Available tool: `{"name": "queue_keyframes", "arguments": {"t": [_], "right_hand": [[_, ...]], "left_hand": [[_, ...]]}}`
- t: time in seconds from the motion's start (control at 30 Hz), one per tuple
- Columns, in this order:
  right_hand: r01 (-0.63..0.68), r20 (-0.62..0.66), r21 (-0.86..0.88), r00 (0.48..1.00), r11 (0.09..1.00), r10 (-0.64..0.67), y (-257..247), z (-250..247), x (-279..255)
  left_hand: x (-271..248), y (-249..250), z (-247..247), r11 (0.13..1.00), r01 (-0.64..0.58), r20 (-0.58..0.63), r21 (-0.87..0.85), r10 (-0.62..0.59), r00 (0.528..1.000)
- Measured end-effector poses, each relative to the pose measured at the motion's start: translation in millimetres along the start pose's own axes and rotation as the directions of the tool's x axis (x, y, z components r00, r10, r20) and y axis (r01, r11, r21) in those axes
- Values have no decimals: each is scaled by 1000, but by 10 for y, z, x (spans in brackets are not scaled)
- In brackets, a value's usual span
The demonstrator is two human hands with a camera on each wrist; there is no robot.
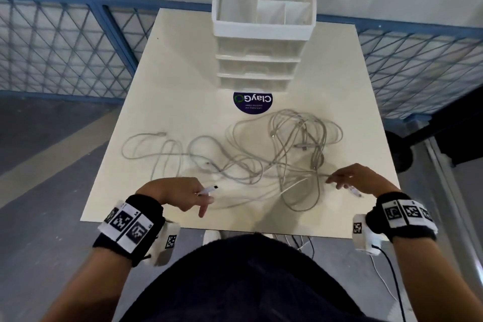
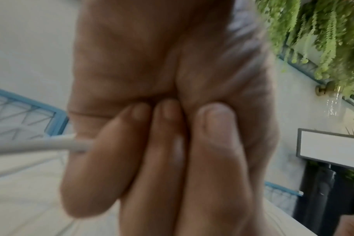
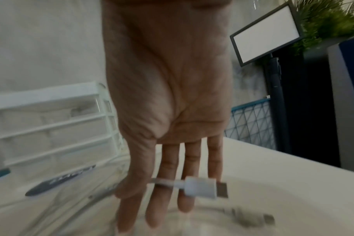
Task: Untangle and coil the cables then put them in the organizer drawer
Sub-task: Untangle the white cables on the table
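Note:
A loose tangle of pale cables (image 1: 287,149) sprawls over the middle of the cream table (image 1: 183,73). My left hand (image 1: 193,197) hovers at the near left with curled fingers (image 2: 166,159) gripping one white cable (image 2: 40,146); its USB plug (image 1: 209,190) sticks out to the right. My right hand (image 1: 358,178) is at the near right, fingers fairly straight, thumb pinching another cable whose white USB plug (image 3: 202,188) lies across the fingers (image 3: 172,167). The white organizer (image 1: 261,34) stands at the far edge, with its three drawers (image 1: 256,65) pushed in.
A dark round sticker (image 1: 252,103) lies in front of the organizer. The organizer's top tray has empty compartments. Blue mesh fencing (image 1: 65,47) runs behind and beside the table. Thin wires (image 1: 300,240) hang below the near edge, by my body.

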State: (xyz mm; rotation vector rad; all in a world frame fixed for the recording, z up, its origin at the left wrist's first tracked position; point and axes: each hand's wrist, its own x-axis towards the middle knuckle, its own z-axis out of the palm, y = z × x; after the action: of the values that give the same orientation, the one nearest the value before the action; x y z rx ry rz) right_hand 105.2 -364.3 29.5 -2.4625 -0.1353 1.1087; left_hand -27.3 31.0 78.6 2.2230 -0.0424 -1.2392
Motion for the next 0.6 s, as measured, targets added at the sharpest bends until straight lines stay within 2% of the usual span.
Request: {"name": "queue_keyframes", "arguments": {"t": [0.07, 0.13, 0.2, 0.23, 0.27, 0.3, 0.4, 0.43, 0.5, 0.6], "right_hand": [[-49, -77, 30, 996, 998, 51, 24, 100, 21], [-57, -241, 45, 968, 997, 67, -5, 183, 90], [28, -461, 2, 887, 1000, -24, -200, 268, 177], [95, -539, -24, 837, 995, -93, -372, 315, 209], [187, -563, -36, 808, 982, -174, -580, 382, 245], [285, -526, -42, 809, 958, -264, -804, 458, 255], [474, -236, -86, 845, 876, -480, -1341, 808, 315], [495, -148, -100, 850, 863, -505, -1454, 939, 340], [487, -58, -159, 864, 859, -501, -1532, 1137, 407], [474, -54, -229, 866, 850, -498, -1558, 1246, 458]], "left_hand": [[69, 18, 111, 1000, 5, -8, 15, -5, 1000], [120, 16, 211, 1000, 18, -58, 10, -18, 998], [156, -24, 286, 999, 32, -125, -9, -33, 992], [172, -43, 311, 999, 37, -156, -35, -42, 987], [173, -62, 332, 997, 38, -187, -73, -51, 981], [179, -78, 346, 993, 31, -215, -117, -56, 975], [147, -122, 371, 973, -18, -317, -231, -57, 947], [124, -149, 380, 960, -41, -350, -277, -61, 935], [79, -164, 381, 912, -95, -386, -398, -72, 920], [16, -156, 369, 866, -168, -449, -471, -71, 891]]}}
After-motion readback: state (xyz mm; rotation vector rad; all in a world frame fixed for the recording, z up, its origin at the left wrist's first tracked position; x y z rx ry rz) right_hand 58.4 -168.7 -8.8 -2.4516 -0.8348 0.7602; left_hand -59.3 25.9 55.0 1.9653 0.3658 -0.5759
